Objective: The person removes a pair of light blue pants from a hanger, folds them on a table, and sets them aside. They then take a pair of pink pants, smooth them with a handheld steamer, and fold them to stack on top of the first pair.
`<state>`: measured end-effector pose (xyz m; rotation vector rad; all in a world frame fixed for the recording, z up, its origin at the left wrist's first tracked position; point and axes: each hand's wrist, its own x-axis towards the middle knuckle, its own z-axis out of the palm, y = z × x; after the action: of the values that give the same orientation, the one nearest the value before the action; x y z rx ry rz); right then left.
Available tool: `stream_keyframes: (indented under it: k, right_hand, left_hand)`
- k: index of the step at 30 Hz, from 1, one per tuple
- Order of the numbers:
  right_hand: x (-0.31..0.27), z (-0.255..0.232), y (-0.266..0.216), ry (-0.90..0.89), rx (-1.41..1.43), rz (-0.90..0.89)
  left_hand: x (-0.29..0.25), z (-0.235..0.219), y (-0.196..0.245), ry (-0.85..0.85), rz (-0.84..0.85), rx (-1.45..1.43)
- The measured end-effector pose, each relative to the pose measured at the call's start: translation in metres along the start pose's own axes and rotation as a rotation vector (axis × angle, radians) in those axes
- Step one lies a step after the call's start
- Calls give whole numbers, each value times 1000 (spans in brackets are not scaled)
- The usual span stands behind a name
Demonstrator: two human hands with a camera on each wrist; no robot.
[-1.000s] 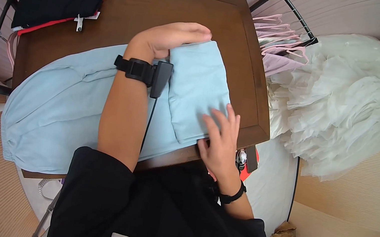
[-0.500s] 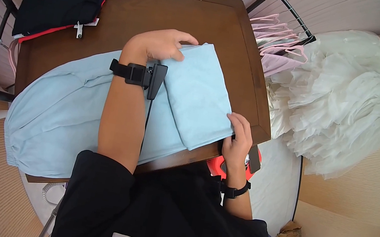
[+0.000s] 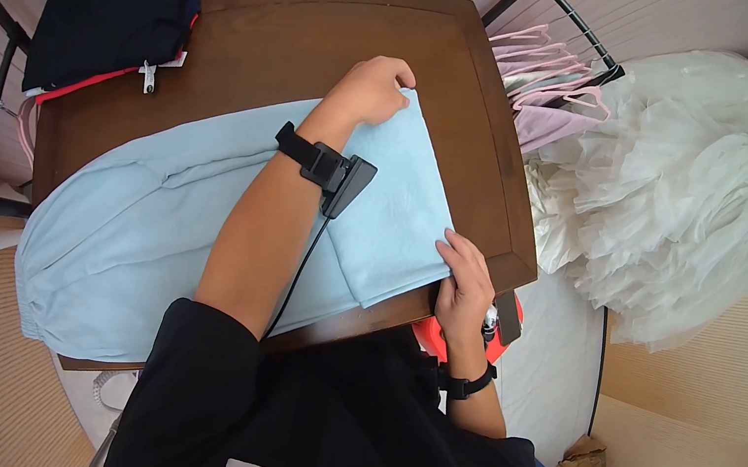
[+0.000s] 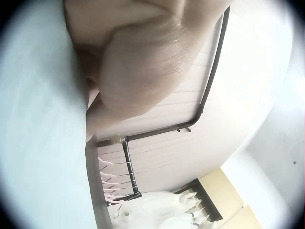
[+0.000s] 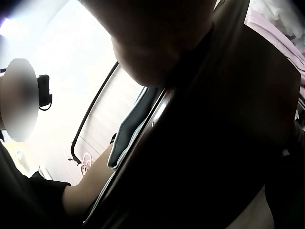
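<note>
A light blue garment (image 3: pixel 170 198) lies lengthwise across the brown table (image 3: pixel 330 26), its right end folded back over itself in a flat panel. At its left end the cloth bunches into a short gathered edge. My left hand (image 3: pixel 377 92) holds the folded panel's far right corner with curled fingers. In the left wrist view, that hand (image 4: pixel 138 62) is close beside the blue cloth (image 4: pixel 38 124). My right hand (image 3: pixel 467 290) grips the near right corner, fingers on top and thumb at the table edge. The right wrist view shows this hand (image 5: pixel 162 43) dark, its fingertips hidden.
Folded dark clothes (image 3: pixel 111 22) with red and white layers lie at the table's far left. A rack with pink hangers (image 3: pixel 559 91) and white gowns (image 3: pixel 661 194) stand on the right. Something red (image 3: pixel 431 336) is beneath the table's near right edge.
My left hand has moved right along the far edge to the folded panel's corner. My right hand has gone from lying over the panel to gripping its near right corner.
</note>
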<state>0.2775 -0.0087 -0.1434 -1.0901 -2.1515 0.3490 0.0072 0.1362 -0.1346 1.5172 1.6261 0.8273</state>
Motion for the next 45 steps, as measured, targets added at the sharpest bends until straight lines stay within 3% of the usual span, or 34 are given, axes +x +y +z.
stream_keyframes:
  k: [2, 6, 11, 17, 19, 21, 23, 30, 36, 40, 43, 45]
  right_hand:
    - [-6, -3, 7, -4, -35, -11]
    - [-11, -5, 10, 6, -66, 2]
    - [-3, -4, 0, 13, -70, 61]
    - [0, -8, 8, -50, -27, 74]
    - [4, -13, 10, -104, 106, 201]
    - [10, -8, 12, -64, 131, 174]
    - [15, -7, 2, -92, 123, 441]
    - [13, -5, 4, -120, 52, 421]
    - [10, 0, 8, -55, 1, 281]
    - [11, -2, 6, -51, 4, 288]
    - [11, -3, 6, -65, -8, 285]
    - [12, -4, 5, -90, -28, 265]
  left_hand:
    - [0, 0, -2, 111, -70, -72]
    - [1, 2, -7, 117, -50, -42]
    - [-6, -17, -10, -26, 20, -35]
    - [-36, -59, -13, -207, -88, 95]
    - [-37, -58, -12, -182, -90, 84]
    - [-33, -55, -12, -159, -104, 141]
    - [-33, -49, -9, -131, -102, 157]
    - [-42, -53, 9, -87, -113, 88]
    - [-31, -43, -10, -37, -159, 180]
    - [-28, -43, -10, -47, -196, 281]
    - [-28, -38, -7, 40, -187, 379]
    - [-24, -31, -2, 203, -98, 403]
